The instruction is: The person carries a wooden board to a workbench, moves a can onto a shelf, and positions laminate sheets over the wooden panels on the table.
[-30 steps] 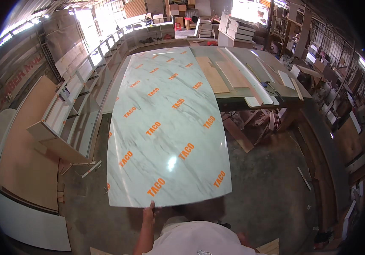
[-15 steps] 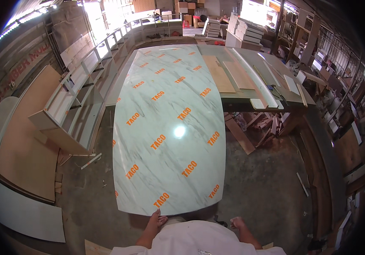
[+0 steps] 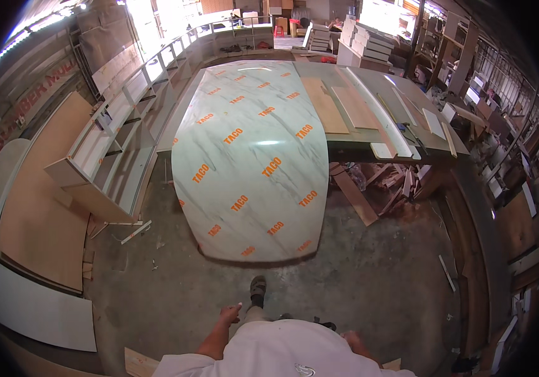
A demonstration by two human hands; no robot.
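A long glossy white marble-patterned sheet (image 3: pixel 250 157) with repeated orange print lies on the worktable (image 3: pixel 379 88); its near end bends down beyond the table's front edge. My left hand (image 3: pixel 230 313) is below that drooping end, off the sheet, with its fingers loosely apart and no object clearly held. My right hand (image 3: pixel 351 338) is low beside my shirt, blurred and partly hidden. One of my shoes (image 3: pixel 257 288) shows on the floor just short of the sheet.
Boards and strips (image 3: pixel 357 107) lie on the table's right, above wood offcuts (image 3: pixel 364 195). An open shelving frame (image 3: pixel 93 182) and leaning panels (image 3: pixel 37 195) line the left. Long dark planks (image 3: pixel 470 264) and stacked material (image 3: pixel 508 138) crowd the right; white boxes (image 3: pixel 364 44) stand behind.
My left hand has let go of the sheet's near edge and moved down and back. The sheet's near end has sagged over the table edge, and my foot has come into view.
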